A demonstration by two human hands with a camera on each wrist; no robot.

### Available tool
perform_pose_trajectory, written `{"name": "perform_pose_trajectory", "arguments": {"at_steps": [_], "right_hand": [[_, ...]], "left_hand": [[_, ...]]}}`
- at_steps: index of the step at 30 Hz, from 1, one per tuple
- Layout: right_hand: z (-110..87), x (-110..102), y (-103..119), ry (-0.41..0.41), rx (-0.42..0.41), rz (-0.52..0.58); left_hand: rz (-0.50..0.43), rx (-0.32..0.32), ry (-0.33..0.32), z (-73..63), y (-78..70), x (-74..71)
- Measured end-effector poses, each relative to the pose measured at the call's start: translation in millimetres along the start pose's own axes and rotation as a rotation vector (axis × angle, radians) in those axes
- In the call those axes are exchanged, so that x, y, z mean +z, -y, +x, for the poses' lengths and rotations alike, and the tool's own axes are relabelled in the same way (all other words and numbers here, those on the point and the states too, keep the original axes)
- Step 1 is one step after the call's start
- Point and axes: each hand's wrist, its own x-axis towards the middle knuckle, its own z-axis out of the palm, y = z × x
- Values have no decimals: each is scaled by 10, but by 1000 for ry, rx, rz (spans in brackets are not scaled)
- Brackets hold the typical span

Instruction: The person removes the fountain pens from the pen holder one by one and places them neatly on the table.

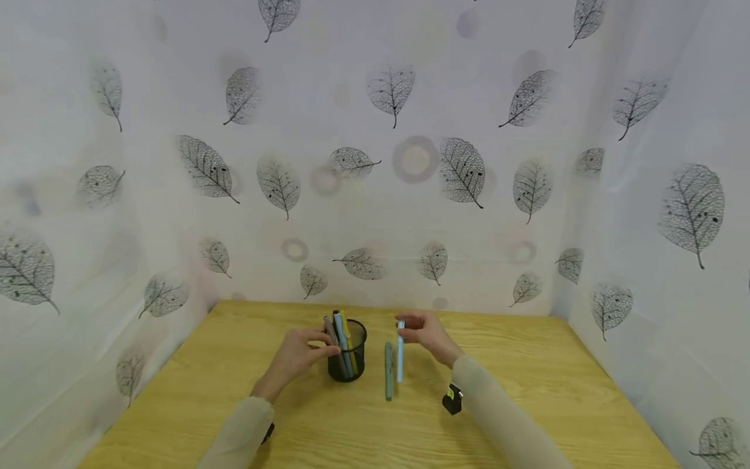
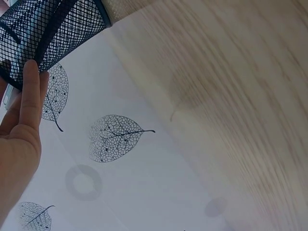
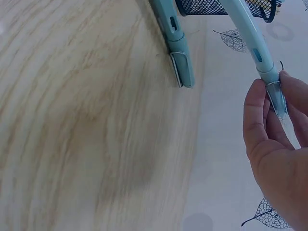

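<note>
A black mesh pen holder [image 1: 354, 368] stands on the table with several pens [image 1: 342, 332] leaning in it. My left hand [image 1: 299, 355] holds it at the rim on its left side. The left wrist view shows fingers [image 2: 31, 96] lying along the mesh of the holder; the thumb is mostly out of frame there. My right hand [image 1: 430, 335] pinches a light blue pen [image 1: 400, 358] near its clear-tipped cap end, thumb against fingers. Just left of that pen lies a grey-green pen [image 1: 388, 374] with a metal clip, which no hand touches.
The wooden table [image 1: 351, 430] reaches back to a pale wall covering [image 1: 375, 215] printed with dark leaves, which also closes off both sides. A black wrist camera [image 1: 452, 399] sits under the right forearm.
</note>
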Motion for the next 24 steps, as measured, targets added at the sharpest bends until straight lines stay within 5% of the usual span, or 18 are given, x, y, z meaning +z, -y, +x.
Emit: {"name": "perform_pose_trajectory", "arguments": {"at_steps": [12, 24], "right_hand": [[-97, -103, -186, 129, 42, -38], [-135, -132, -277, 153, 86, -50]], "left_hand": [[-2, 18, -9, 9, 35, 25], [-3, 17, -6, 2, 34, 18]]}}
